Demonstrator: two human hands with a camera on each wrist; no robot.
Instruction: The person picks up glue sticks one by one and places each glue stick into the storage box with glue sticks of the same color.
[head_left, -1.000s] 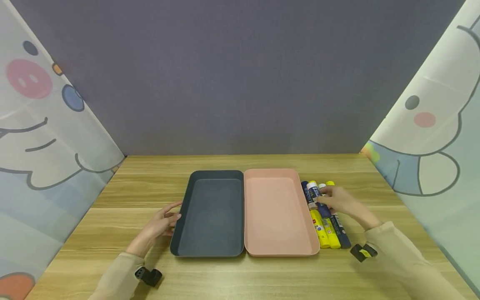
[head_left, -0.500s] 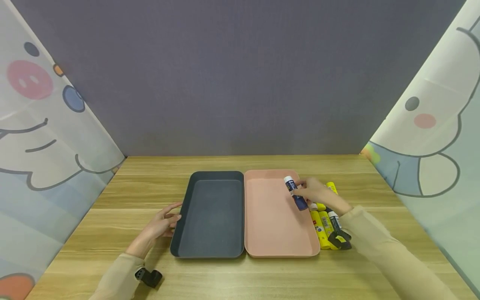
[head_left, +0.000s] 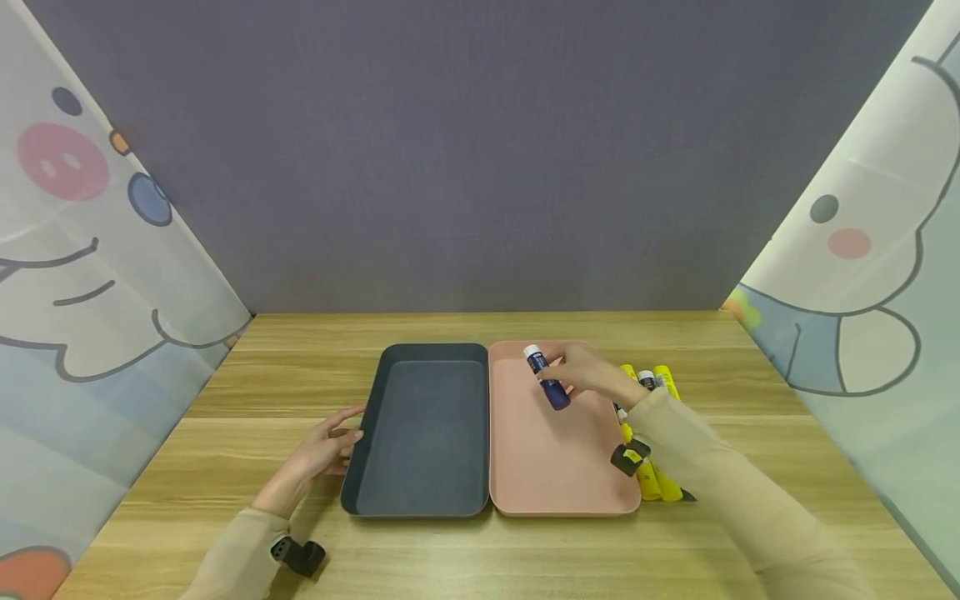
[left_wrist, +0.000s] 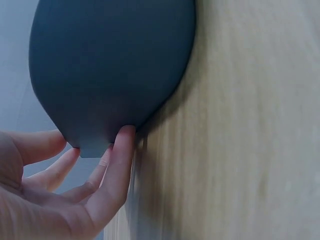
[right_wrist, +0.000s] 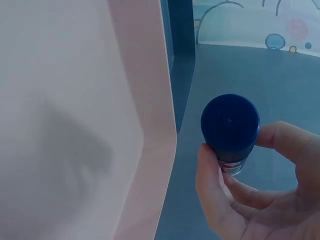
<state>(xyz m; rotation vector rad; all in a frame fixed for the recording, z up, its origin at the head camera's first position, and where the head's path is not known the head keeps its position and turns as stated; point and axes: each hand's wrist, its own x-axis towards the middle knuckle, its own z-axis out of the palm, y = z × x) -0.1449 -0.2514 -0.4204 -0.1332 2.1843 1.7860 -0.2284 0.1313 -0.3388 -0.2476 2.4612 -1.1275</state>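
My right hand [head_left: 588,371] pinches a dark blue glue stick [head_left: 554,392] with a white cap, between thumb and fingers. It holds the stick tilted over the pink tray [head_left: 551,475], towards the back. In the right wrist view the round blue end of the glue stick [right_wrist: 230,121] faces the camera, beside the tray's pale pink wall [right_wrist: 145,90]. My left hand [head_left: 318,448] rests its fingertips against the outer left side of the dark grey tray [head_left: 423,442]. From the left wrist, those spread fingers [left_wrist: 117,170] touch the grey wall [left_wrist: 112,65].
Several yellow glue sticks [head_left: 663,483] and dark ones lie right of the pink tray, partly hidden under my right forearm. Both trays stand side by side on the wooden table [head_left: 420,558]. A grey wall [head_left: 480,167] rises behind, with cartoon-printed sheets on both sides.
My right hand has lifted the blue glue stick from the pile on the right and carried it left over the pink tray. My left hand has stayed at the grey tray.
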